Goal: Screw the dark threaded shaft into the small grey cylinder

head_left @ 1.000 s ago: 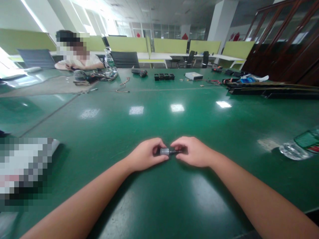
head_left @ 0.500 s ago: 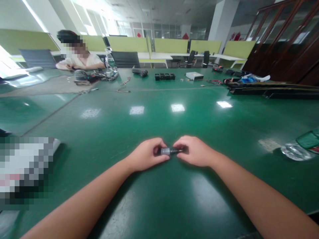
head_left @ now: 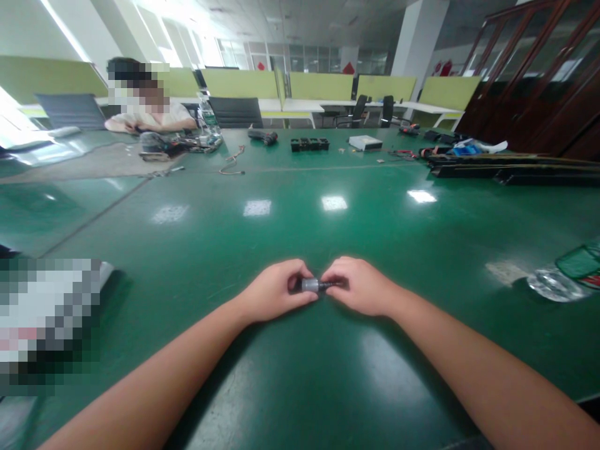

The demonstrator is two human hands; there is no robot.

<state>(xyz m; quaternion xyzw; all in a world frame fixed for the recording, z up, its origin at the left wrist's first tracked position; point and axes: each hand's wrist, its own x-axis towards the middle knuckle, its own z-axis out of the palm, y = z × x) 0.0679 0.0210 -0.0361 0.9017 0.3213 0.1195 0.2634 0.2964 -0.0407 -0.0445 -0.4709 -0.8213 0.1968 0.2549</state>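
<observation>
A small grey cylinder [head_left: 310, 285] with a dark ribbed shaft lies level between my hands, low over the green table. My left hand [head_left: 274, 290] grips its grey end, thumb on the near side and fingers on the far side. The fingers and thumb of my right hand [head_left: 363, 286] are closed around the dark ribbed part, just right of the grey body. Most of the shaft is covered by those fingers, and its far right end is hard to make out.
On the left sits a pale, blurred-out box [head_left: 47, 306]. A clear plastic bottle [head_left: 557, 284] lies at the right edge. Farther back are a black block [head_left: 310, 145], a white box [head_left: 365, 143], cables and long black bars [head_left: 510, 170]. Another person [head_left: 152, 117] sits across the table.
My right hand has slid slightly left along the shaft, so its fingertips are closer to the grey body. My left hand stays in place.
</observation>
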